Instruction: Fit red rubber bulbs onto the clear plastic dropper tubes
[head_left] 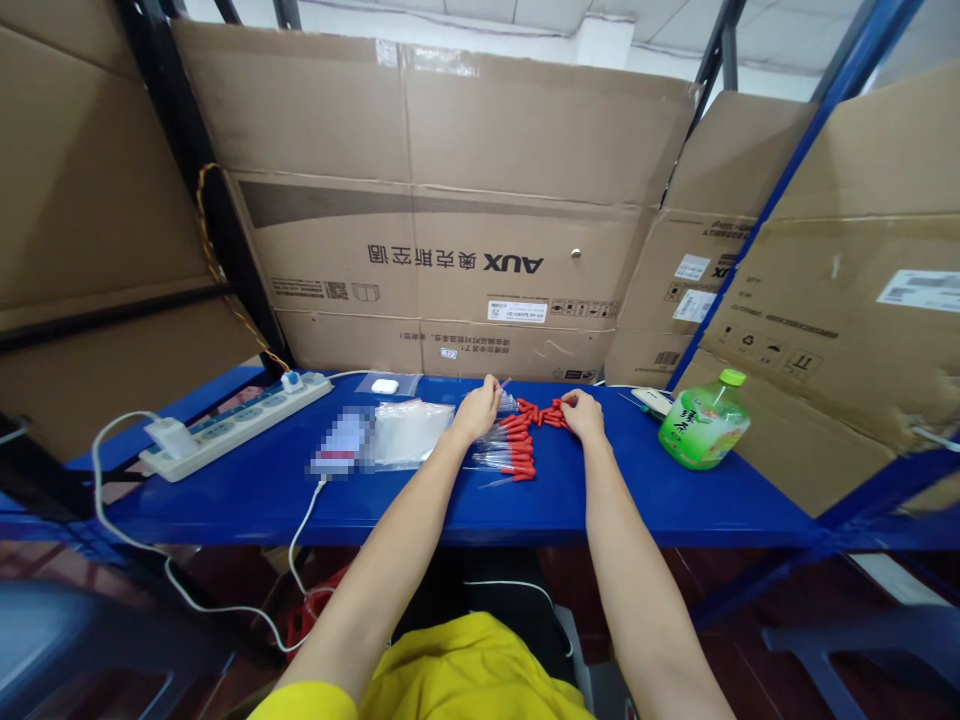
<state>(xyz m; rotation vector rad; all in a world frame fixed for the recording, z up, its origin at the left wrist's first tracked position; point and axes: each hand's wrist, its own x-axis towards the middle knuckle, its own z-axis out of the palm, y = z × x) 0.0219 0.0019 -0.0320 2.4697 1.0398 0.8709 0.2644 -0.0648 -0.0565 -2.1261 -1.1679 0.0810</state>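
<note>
On the blue table, my left hand is closed in a pinch around a thin clear tube that shows past the fingertips. Loose clear tubes lie just right of it. My right hand has its fingers curled together at the right end of a heap of red rubber bulbs, apparently gripping one; its fingertips are partly hidden. Between my forearms several droppers, clear tapered tubes with red bulbs on their right ends, lie side by side in a column.
Left of my hands are clear plastic bags, a blurred phone-like object on a cable, and a white power strip. At right stands a green drink bottle beside a white object. Cardboard panels wall the back and sides.
</note>
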